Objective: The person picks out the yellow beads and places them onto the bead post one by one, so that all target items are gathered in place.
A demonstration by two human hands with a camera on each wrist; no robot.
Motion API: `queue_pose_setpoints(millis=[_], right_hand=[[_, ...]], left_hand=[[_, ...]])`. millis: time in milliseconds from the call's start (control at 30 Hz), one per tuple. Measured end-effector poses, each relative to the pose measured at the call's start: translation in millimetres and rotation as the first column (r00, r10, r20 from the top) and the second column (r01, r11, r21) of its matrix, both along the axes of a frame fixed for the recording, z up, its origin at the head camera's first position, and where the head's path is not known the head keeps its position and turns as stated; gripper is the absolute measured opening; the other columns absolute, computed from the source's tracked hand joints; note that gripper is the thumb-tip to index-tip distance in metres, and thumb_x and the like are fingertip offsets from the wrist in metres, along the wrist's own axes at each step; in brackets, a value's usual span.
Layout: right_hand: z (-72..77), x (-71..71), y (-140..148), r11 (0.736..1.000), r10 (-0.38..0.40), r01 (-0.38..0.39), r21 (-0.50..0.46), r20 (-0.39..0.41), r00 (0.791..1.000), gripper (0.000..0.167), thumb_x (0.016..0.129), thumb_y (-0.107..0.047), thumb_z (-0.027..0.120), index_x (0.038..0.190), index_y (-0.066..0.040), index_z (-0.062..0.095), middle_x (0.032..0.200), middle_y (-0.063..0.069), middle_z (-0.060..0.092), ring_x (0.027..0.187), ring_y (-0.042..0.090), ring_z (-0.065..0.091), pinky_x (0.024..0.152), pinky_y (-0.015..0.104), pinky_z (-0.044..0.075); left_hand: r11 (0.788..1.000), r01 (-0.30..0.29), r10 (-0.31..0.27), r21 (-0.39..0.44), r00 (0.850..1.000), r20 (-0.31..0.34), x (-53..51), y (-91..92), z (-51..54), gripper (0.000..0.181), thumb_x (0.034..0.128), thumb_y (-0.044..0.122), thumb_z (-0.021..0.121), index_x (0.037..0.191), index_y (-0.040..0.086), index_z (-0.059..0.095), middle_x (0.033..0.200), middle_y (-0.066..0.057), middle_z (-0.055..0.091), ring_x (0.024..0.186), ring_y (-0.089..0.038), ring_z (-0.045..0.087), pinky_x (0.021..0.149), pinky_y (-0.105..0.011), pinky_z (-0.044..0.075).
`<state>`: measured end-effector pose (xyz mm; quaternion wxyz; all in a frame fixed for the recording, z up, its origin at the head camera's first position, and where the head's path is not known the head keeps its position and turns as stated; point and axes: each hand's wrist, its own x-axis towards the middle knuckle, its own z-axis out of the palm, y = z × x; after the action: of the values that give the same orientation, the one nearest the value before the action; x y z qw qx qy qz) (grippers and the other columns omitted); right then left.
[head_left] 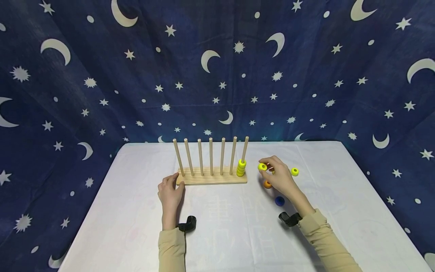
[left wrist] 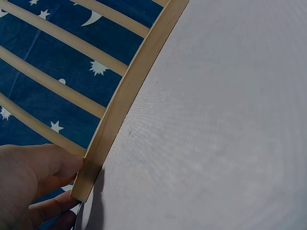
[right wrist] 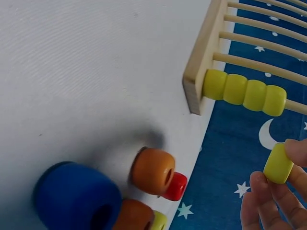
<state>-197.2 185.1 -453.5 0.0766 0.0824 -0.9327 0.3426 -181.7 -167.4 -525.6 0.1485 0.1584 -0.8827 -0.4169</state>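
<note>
Our right hand (head_left: 281,179) is pinching a small glossy yellow ring-shaped bead (right wrist: 277,165) between thumb and fingers, and we are holding it raised above the white cloth-covered table (head_left: 217,226), just right of a pale wooden rack (head_left: 210,181) with seven upright round pegs. Our left hand (head_left: 170,193) is gripping the rack's left end between thumb and fingers. Four matching yellow beads (head_left: 241,169) are sitting stacked on the rightmost peg (head_left: 245,148). Near our right hand, a round dark-blue bead (head_left: 279,201), two round orange beads (right wrist: 149,167), a small red bead (right wrist: 175,186) and a loose yellow bead (head_left: 295,172) are lying on the cloth.

We are judging the held bead to be light, hard and stiff, unlikely to break, though its smooth rounded coat could be slippery. We are favouring a hold on its outer rim, as our fingers are showing, with the central hole uncovered. We are reading the rack as stiff wood, light enough to be nudged, so its base is offering a surer hold than the slim pegs.
</note>
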Motion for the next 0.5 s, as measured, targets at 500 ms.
queue_pose_setpoints(millis=[500], right_hand=[[13.0,5.5,-3.5,0.998,-0.011,0.008,-0.059,-0.055,0.998,0.035,0.085,-0.012,0.070,0.120,-0.009,0.062,0.112,0.010,0.060,0.100,0.028,0.061,0.087,0.047,0.054]], left_hand=[[1.000,-0.004,0.004,-0.005,1.000,0.007,-0.1,-0.1,0.5,0.045,0.0832,0.016,0.066,0.125,0.002,0.061,0.127,-0.024,0.056,0.125,-0.043,0.040,0.103,-0.059,0.026]])
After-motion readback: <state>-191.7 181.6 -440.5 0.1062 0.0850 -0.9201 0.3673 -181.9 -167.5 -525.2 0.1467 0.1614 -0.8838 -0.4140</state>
